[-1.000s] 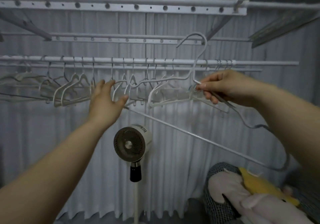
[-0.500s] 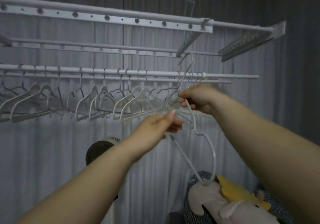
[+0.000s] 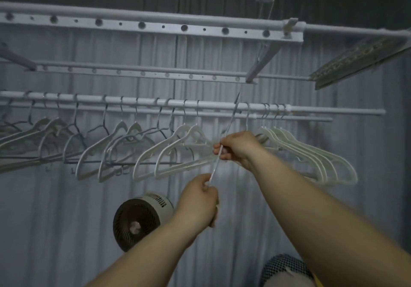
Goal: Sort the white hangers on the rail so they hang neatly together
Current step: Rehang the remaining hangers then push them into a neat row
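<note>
Under the rail [image 3: 142, 100], left hand [image 3: 200, 200] and right hand [image 3: 239, 150] pinch one hanger [image 3: 214, 168].

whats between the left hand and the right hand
In the head view, a short stretch of the thin white hanger runs straight between the left hand and the right hand; each hand holds it.

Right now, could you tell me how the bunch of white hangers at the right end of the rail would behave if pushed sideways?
The bunch of white hangers probably slides easily, since only thin hooks rest over the smooth rail. It likely swings, hanging freely below. Each looks like slim plastic, so probably light yet stiff.
</note>
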Action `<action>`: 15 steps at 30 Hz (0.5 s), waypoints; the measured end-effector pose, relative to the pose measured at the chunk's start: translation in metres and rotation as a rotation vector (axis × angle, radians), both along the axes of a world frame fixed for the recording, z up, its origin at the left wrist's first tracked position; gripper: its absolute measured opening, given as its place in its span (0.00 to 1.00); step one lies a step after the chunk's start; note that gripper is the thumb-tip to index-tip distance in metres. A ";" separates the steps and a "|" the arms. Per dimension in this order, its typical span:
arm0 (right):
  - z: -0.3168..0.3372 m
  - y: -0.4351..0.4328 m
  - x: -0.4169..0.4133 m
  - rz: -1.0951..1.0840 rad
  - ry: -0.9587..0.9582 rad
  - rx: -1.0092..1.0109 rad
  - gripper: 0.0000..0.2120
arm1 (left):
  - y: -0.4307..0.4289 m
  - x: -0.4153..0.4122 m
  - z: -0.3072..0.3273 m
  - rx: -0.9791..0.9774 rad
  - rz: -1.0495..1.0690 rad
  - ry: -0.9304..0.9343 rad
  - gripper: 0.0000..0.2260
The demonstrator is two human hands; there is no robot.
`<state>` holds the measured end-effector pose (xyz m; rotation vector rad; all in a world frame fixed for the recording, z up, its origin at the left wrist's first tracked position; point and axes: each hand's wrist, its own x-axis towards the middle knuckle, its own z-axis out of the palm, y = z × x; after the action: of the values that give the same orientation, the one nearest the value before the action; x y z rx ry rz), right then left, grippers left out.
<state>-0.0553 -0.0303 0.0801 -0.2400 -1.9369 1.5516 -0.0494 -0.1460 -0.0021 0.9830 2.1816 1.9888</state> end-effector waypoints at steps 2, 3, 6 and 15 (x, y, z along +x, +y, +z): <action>0.005 0.012 -0.006 -0.016 0.006 0.055 0.05 | 0.012 -0.016 0.002 0.028 0.154 0.129 0.18; 0.007 0.021 -0.008 -0.077 0.001 0.129 0.08 | 0.017 -0.022 0.003 0.066 0.198 0.144 0.18; 0.012 0.054 -0.011 -0.466 -0.120 0.651 0.18 | 0.030 -0.041 0.011 0.146 0.268 0.189 0.17; 0.002 0.120 -0.007 -0.656 -0.448 0.952 0.16 | 0.068 -0.071 0.047 0.231 0.232 0.156 0.17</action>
<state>-0.0618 0.0899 0.0826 -0.7395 -2.3615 0.0903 -0.1206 -0.0780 0.0448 0.9792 2.2762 2.3889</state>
